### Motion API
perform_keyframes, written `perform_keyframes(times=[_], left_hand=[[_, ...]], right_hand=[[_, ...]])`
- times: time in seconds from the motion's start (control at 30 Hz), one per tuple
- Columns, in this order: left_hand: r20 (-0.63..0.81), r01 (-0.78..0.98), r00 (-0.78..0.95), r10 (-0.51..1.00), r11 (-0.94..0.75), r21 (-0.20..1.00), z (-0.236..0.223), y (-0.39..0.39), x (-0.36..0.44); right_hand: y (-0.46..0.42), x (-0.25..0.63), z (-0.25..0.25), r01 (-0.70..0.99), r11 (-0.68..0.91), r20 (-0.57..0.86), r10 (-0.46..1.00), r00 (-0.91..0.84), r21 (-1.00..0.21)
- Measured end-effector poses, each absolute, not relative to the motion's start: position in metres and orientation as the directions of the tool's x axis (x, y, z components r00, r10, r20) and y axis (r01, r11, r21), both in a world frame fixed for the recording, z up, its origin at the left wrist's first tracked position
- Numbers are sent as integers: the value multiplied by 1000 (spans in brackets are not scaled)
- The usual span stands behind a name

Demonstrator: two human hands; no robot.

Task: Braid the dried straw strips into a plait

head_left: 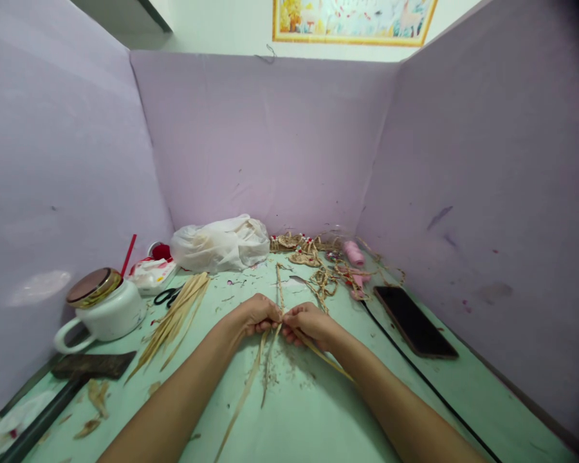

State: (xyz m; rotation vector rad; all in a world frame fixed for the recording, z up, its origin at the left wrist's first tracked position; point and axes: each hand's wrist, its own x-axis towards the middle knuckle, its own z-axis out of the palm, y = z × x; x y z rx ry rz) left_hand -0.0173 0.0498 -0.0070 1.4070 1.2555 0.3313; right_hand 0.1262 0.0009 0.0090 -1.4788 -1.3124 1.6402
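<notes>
Both hands meet at the middle of the green table. My left hand is closed in a pinch on the lower end of a straw braid, which stretches away from me toward the back. Close against it, my right hand is also closed on the braid where its loose strands part. One pale straw strand trails toward me on the left, a shorter one hangs beside it, and another runs under my right wrist. Fingertips partly hide the spot where the strands cross.
Left stand a white mug, a hammer, black-handled scissors and a straw bundle. A white plastic bag lies behind. Right are a phone, black cable, pink glue gun and pink thread spool. Purple partitions surround the table.
</notes>
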Motion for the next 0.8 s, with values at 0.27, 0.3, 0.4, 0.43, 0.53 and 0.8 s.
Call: perform_keyframes(times=[0.27,0.3,0.4,0.43,0.53,0.8], left_hand=[[-411,554,436,801,120,823,13,39,-14],[-417,590,422,805,105,800,17,37,-14],[-455,726,307,836,103,680,29,32,-14],[-462,754,274,844,110,648,32,31,-13],[-462,789,261,848,89,608,39,25,-10],[-201,915,184,962,-93,394,44,-4,16]], right_hand=[[7,124,-1,317,-226,-254,966,-50,-921],[7,124,-2,312,-215,-244,968,-59,-926],[6,125,-3,316,-205,-241,968,-77,-926],[5,125,-2,318,-209,-245,966,-79,-925],[3,125,1,286,-227,-259,962,-80,-931],[3,123,1,154,-277,-287,957,-47,-948]])
